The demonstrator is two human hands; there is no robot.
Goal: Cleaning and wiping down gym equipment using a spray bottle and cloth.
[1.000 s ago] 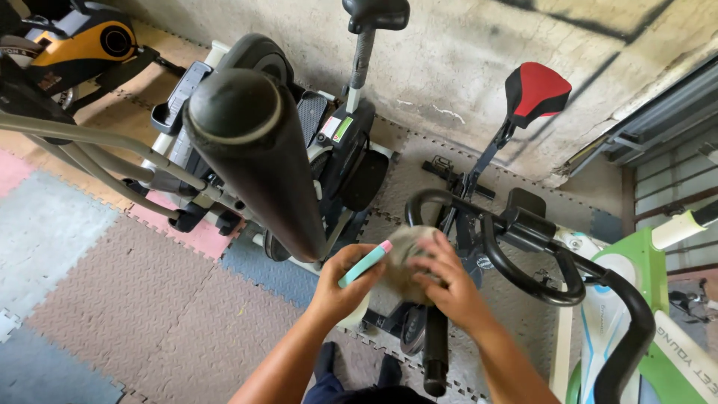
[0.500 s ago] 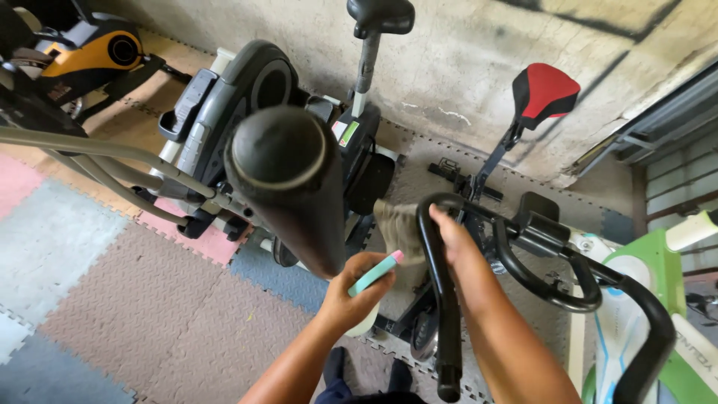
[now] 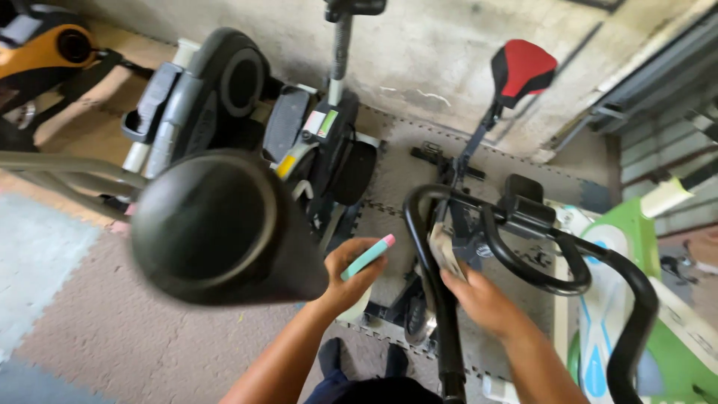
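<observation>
My left hand (image 3: 345,283) is closed around a slim teal stick with a pink tip (image 3: 369,256), just right of a thick black foam handle (image 3: 217,228) that juts toward the camera. My right hand (image 3: 479,299) presses a pale cloth (image 3: 446,253) against the black curved handlebar (image 3: 434,247) of an exercise bike. The bike's red and black saddle (image 3: 522,69) stands behind on its post.
A black elliptical trainer (image 3: 314,142) stands against the concrete wall. An orange and black machine (image 3: 52,49) is at the far left, a green and white machine (image 3: 643,299) at the right. Foam puzzle mats (image 3: 90,322) cover the floor. My dark shoes (image 3: 359,359) show below.
The view has shifted closer and the foam handle looms larger. My right hand has slid the cloth along the handlebar, from its top bend down the near bar. My left hand kept the stick.
</observation>
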